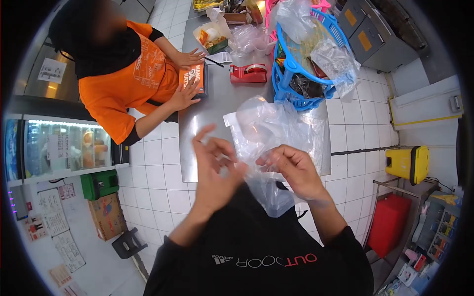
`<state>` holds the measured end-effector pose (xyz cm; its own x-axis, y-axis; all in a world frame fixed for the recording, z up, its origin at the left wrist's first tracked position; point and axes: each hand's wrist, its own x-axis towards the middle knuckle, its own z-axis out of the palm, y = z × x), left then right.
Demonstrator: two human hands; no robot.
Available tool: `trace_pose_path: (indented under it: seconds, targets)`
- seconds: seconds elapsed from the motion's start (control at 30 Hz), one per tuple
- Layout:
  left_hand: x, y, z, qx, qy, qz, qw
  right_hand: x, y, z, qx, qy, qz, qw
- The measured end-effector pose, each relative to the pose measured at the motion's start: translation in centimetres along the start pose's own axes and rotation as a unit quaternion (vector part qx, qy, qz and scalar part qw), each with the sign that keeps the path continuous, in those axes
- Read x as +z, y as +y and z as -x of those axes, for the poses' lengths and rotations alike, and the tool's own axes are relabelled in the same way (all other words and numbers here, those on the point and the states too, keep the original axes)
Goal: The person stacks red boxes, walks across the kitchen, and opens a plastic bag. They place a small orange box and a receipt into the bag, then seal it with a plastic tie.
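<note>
A clear plastic bag [270,126] lies partly on the steel table, and its crumpled lower end hangs over the near edge against my black top. My right hand [298,172] is closed in a pinch on the gathered plastic. At the bag's left side my left hand [215,170] has its thumb and some fingers drawn together at the plastic, with the index finger raised; motion blurs it slightly. Through the film a pale rounded shape shows, too hazy to name. Some white paper or label edge sticks out at the bag's left.
Beyond the bag stand a red tape dispenser [248,74] and a blue plastic basket [301,81] stuffed with packets and bags. Across the table's left edge, a person in an orange shirt [116,93] rests both hands on an orange box [193,80]. A food box [212,37] sits farther back.
</note>
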<state>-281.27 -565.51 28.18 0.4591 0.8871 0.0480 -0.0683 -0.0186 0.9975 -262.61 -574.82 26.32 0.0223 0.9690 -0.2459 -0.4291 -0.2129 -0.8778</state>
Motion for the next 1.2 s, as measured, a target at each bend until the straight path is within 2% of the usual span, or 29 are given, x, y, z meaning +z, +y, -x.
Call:
trace_pose_path:
  seconds: [0.03,0.07,0.13,0.17,0.27,0.3,0.4,0.43,0.47,0.5,0.53,0.6,0.63,0.73,0.77,0.8,0.83,0.87,0.9,1.0,1.03,1.1,1.13,1.17,1.2]
  targets:
    - [1.2,0.3,0.1,-0.065,-0.020,-0.031,0.997,-0.4,0.8,-0.1,-0.031,-0.008,0.061,0.998]
    - [2.0,0.5,0.5,-0.133,-0.037,-0.061,0.989,-0.6,1.9,-0.1,-0.021,-0.018,-0.004,1.000]
    - [2.1,-0.7,1.1,-0.164,-0.003,0.018,0.986,-1.5,4.4,-0.9,-0.001,-0.044,-0.128,0.991]
    - [1.8,-1.6,1.2,-0.177,0.012,0.058,0.982,-2.0,5.7,-1.0,0.045,-0.002,-0.251,0.967]
    - [0.7,-3.8,2.9,-0.099,0.110,-0.119,0.982,-3.4,6.6,-1.6,0.145,0.113,-0.413,0.892]
    - [0.7,-4.2,3.4,-0.112,0.121,-0.165,0.972,-3.0,6.6,-1.8,0.115,0.140,-0.400,0.898]
    - [0.9,-6.1,5.1,-0.081,0.182,-0.293,0.935,-3.1,7.4,-1.7,0.099,0.094,-0.375,0.917]
    - [1.0,-6.4,5.6,-0.062,0.212,-0.302,0.927,-3.5,7.6,-1.7,0.035,0.074,-0.240,0.967]
    - [0.9,-6.6,5.9,-0.077,0.227,-0.296,0.925,-4.1,7.8,-1.7,-0.033,0.050,-0.098,0.993]
    - [0.7,-6.8,6.3,-0.091,0.242,-0.290,0.922,-4.6,7.7,-1.8,-0.100,0.023,0.046,0.994]
    - [0.5,-6.8,6.8,-0.106,0.256,-0.282,0.918,-4.9,7.2,-1.8,-0.094,0.062,0.105,0.988]
    - [0.4,-6.6,7.8,-0.113,0.216,-0.285,0.927,-5.2,5.2,-2.6,-0.086,0.135,0.225,0.961]
    - [0.2,-6.5,8.3,-0.116,0.196,-0.286,0.931,-5.4,5.6,-3.2,-0.147,0.151,0.218,0.953]
    - [-0.4,-7.7,9.2,-0.001,0.218,-0.369,0.904,-4.7,6.3,-3.2,-0.191,0.141,0.198,0.951]
    - [0.2,-7.9,9.0,-0.034,0.313,-0.293,0.903,-4.1,5.6,-2.3,-0.121,0.117,0.219,0.961]
    - [0.6,-8.0,8.7,-0.092,0.351,-0.133,0.922,-2.9,4.6,-1.7,-0.091,0.076,0.265,0.957]
    - [1.1,-7.9,8.0,-0.144,0.379,0.031,0.914,-1.6,3.7,-1.3,-0.063,0.033,0.311,0.948]
    - [1.7,-7.9,7.5,-0.188,0.393,0.195,0.879,-0.8,3.3,-1.1,-0.036,-0.008,0.355,0.934]
    - [2.5,-8.7,7.5,-0.131,0.331,0.073,0.932,-1.3,5.9,-1.9,-0.100,0.051,0.397,0.911]
    - [5.5,-7.7,7.1,-0.101,0.185,-0.096,0.973,-3.0,7.5,-3.6,-0.091,0.163,0.441,0.878]
    - [5.6,-6.8,7.1,-0.102,0.216,-0.217,0.946,-4.2,7.5,-3.6,-0.147,0.217,0.435,0.861]
    - [3.3,-7.8,7.4,-0.073,0.294,-0.266,0.915,-6.1,6.8,-4.6,-0.266,0.317,0.405,0.815]
    - [2.2,-8.7,7.6,-0.061,0.330,-0.292,0.896,-5.3,7.0,-5.0,-0.289,0.323,0.353,0.829]
    - [1.8,-9.9,7.6,-0.020,0.363,-0.288,0.886,-3.9,7.6,-4.7,-0.304,0.330,0.302,0.841]
    - [1.6,-10.0,7.6,-0.021,0.425,-0.158,0.891,-2.6,8.1,-4.3,-0.320,0.336,0.248,0.850]
